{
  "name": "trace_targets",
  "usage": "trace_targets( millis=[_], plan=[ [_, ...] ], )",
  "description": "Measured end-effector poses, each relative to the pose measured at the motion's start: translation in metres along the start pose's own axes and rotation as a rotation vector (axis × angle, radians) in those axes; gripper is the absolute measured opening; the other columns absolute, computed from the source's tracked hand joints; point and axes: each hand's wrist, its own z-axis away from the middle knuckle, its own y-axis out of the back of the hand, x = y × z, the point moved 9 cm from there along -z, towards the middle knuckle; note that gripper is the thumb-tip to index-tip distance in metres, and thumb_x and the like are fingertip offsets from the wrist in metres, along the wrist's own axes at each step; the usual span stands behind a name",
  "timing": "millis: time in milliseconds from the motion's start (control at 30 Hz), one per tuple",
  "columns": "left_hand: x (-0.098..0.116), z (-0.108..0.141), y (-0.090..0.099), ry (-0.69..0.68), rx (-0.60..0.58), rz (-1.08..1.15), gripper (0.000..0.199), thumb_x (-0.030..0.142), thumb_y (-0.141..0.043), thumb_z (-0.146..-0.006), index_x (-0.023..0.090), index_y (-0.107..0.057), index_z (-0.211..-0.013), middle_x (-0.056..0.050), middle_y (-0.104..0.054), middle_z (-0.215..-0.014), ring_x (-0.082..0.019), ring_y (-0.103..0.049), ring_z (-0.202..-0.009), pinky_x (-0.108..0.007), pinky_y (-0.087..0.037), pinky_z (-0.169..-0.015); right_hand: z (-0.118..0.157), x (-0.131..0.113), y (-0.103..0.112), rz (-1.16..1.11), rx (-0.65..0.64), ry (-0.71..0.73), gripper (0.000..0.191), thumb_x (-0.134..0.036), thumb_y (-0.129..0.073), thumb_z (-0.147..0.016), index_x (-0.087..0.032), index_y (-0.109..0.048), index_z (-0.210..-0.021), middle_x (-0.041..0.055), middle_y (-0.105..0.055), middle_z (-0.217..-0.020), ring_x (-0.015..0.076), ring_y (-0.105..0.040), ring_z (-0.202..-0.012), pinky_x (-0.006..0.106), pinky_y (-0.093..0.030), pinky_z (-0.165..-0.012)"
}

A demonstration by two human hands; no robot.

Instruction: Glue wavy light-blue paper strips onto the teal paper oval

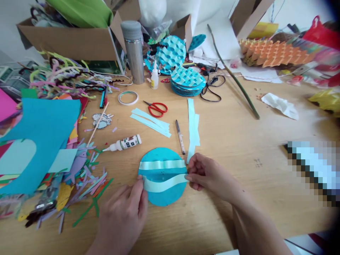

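Observation:
A round blue disc (166, 199) lies on the table before me, with one pale blue paper strip (162, 165) lying flat across its upper part. Lower down, a second pale paper strip (162, 185) bows across the disc. My right hand (203, 172) pinches the right end of this second strip at the disc's edge. At its left end, my left hand (129, 202) presses with closed fingers; the thumb is mostly hidden. Loose pale strips (193, 124) lie just above my right hand, beside a pen (180, 137). A white glue bottle (124, 142) rests on its side left of the disc.
Red-handled scissors (157, 108), more cut strips (151, 122) and a tape roll (128, 98) lie farther back. Behind them stand a steel flask (134, 53), a small bottle (154, 78) and stacked woven discs (188, 82). Coloured paper (53, 124) and scraps crowd the left. A stick (236, 78) lies right.

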Motion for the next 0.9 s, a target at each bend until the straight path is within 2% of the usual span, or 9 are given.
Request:
trace_targets(
  millis=[333, 667, 900],
  plan=[
    [-0.0007, 0.0003, -0.0024, 0.007, -0.003, 0.017, 0.026, 0.019, -0.040, -0.097, 0.015, -0.065, -0.092, 0.002, -0.063, -0.058, -0.015, -0.060, -0.053, -0.029, -0.037, -0.056, -0.0016, -0.0020, 0.0008, 0.117, 0.045, -0.033, 0.025, -0.023, -0.066, -0.072, -0.022, -0.044, -0.082, -0.0074, -0.057, -0.057, 0.0110, -0.057, -0.047, 0.023, -0.046, -0.044],
    [-0.0007, 0.0016, -0.0015, 0.009, -0.010, 0.028, 0.026, 0.018, -0.040, -0.096, 0.015, -0.066, -0.091, 0.001, -0.062, -0.058, -0.015, -0.059, -0.053, -0.030, -0.037, -0.055, -0.0013, -0.0017, 0.0007, 0.125, 0.053, -0.023, 0.023, -0.020, -0.065, -0.072, -0.022, -0.045, -0.083, -0.0073, -0.057, -0.058, 0.0117, -0.058, -0.048, 0.025, -0.047, -0.045],
    [-0.0017, 0.0017, -0.0034, 0.013, -0.020, 0.030, 0.026, 0.024, -0.041, -0.097, 0.016, -0.065, -0.090, 0.001, -0.064, -0.059, -0.015, -0.061, -0.052, -0.030, -0.037, -0.054, -0.0019, -0.0020, 0.0022, 0.201, 0.065, -0.013, 0.021, -0.020, -0.064, -0.072, -0.022, -0.045, -0.082, -0.0070, -0.057, -0.057, 0.0116, -0.057, -0.047, 0.024, -0.046, -0.045]
  ],
)
